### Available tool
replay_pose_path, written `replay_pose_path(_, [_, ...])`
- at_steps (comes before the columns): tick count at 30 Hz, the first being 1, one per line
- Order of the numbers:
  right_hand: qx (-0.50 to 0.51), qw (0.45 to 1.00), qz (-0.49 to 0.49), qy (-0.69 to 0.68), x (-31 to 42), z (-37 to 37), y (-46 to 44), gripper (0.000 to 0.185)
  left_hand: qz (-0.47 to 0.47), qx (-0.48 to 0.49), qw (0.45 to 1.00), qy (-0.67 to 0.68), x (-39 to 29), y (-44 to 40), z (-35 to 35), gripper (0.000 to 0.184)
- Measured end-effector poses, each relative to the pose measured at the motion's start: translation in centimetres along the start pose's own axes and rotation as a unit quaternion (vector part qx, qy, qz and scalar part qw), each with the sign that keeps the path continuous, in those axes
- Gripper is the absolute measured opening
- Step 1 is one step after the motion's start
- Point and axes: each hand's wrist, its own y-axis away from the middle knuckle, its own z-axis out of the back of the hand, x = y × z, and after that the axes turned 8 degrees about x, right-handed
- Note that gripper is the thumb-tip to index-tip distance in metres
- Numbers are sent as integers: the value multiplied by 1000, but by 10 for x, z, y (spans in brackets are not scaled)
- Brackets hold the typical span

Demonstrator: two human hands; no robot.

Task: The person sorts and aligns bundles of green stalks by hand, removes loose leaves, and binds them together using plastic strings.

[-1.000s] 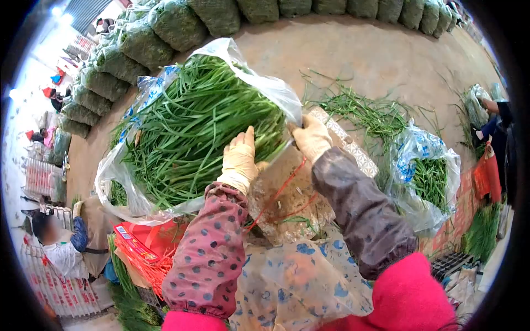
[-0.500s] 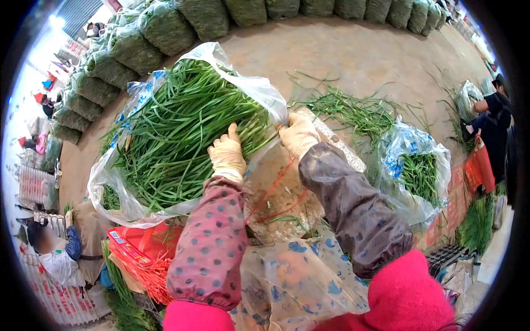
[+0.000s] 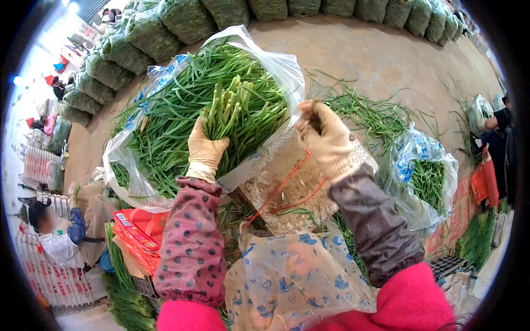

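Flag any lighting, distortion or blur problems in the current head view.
Head view: strong fisheye curvature bends the row of filled sacks; black vignette at the corners; upper left washed out by glare; greens evenly lit; right hand looks slightly soft.

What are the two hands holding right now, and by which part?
The left hand grips a bunch of green stalks just below their pale ends. The right hand is at the plastic bag's edge; whether it pinches it cannot be told.

A produce-packing warehouse: bulging green-filled plastic sacks (image 3: 187, 21) line the brown bare floor (image 3: 353, 60) from ten to one o'clock.
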Motion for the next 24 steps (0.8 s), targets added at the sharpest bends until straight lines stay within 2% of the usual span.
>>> replay_pose_path(2, [44,980,-27,-194,30,-19,20,42,38,0,998,48,-3,1,1,58])
replay_pose_path(3, [43,974,-46,-216,38,-30,23,49,57,-2,995,78,-4,0,2,61])
replay_pose_path(4, [62,972,-62,-219,31,-43,16,68,56,0,995,78,-6,0,3,61])
replay_pose_path(6, [42,984,-46,-169,28,-56,3,89,75,1,996,52,-13,4,7,64])
replay_pose_path(9, [94,986,-10,-138,20,-70,-30,115,60,32,991,117,-20,12,14,77])
replay_pose_path(10, [114,992,26,-52,23,-70,-40,123,58,46,987,144,-22,14,16,80])
replay_pose_path(12, [171,985,-5,33,38,-70,-47,126,46,61,987,144,-31,17,20,81])
replay_pose_path(13, [194,981,22,-10,40,-73,-52,125,32,81,986,146,-33,17,21,83])
replay_pose_path(14, [230,968,21,-101,36,-81,-60,116,34,79,985,147,-29,16,25,83])
replay_pose_path(16, [247,964,85,-41,55,-90,-58,102,83,170,977,93,-27,8,35,84])
replay_pose_path(17, [235,963,111,70,67,-90,-57,97,48,167,974,147,-28,7,32,85])
replay_pose_path(18, [185,956,176,142,68,-97,-56,97,102,143,940,294,-23,6,33,68])
replay_pose_path(20, [115,942,283,142,66,-112,-53,95,201,73,805,553,-19,4,37,42])
replay_pose_path(21, [207,965,155,39,83,-109,-45,91,151,141,706,677,-14,7,38,39])
replay_pose_path(22, [223,955,178,-85,77,-122,-44,87,125,219,569,783,-9,11,40,37])
replay_pose_path(23, [176,960,202,-86,70,-133,-43,84,122,299,440,838,-5,15,41,36])
replay_pose_path(24, [128,962,226,-87,71,-140,-41,81,135,251,619,732,-7,23,44,43])
